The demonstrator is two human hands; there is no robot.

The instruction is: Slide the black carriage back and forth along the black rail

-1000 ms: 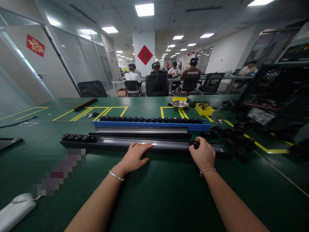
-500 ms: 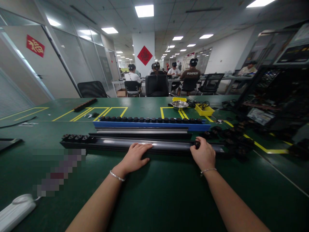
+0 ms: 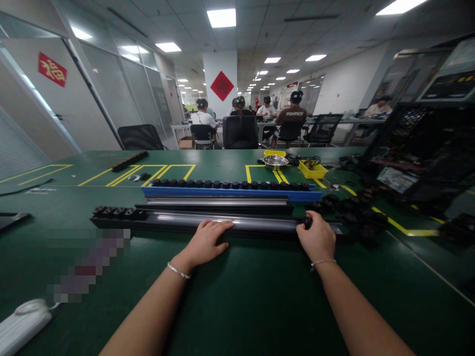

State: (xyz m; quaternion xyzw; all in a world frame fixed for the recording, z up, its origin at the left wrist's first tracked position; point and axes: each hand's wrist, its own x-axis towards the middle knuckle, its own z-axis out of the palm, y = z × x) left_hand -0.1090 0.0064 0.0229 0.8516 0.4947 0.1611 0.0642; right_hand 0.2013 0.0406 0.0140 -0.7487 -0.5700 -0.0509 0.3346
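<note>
A long black rail (image 3: 260, 225) with a shiny inner channel lies across the table in front of me. Several small black knob-like parts (image 3: 119, 211) sit in a row at its left end. My left hand (image 3: 208, 241) rests on the rail's middle, fingers stretched out and thumb apart. Toward the right end, my right hand (image 3: 318, 238) pinches a small black part (image 3: 308, 222) at the channel, its shape mostly hidden by the fingers. Behind lie a shorter rail (image 3: 218, 202) and a blue rail (image 3: 230, 192) topped with a row of black parts.
Loose black parts (image 3: 365, 217) are heaped right of the rail. Further back stand a steel bowl (image 3: 275, 161) and a yellow tray (image 3: 312, 170) with cables. A dark rack (image 3: 419, 143) stands at the right. A white object (image 3: 24, 324) lies front left. People sit at desks beyond.
My right hand has shifted slightly to the right along the rail with the small black part. My left hand has stayed in place on the rail.
</note>
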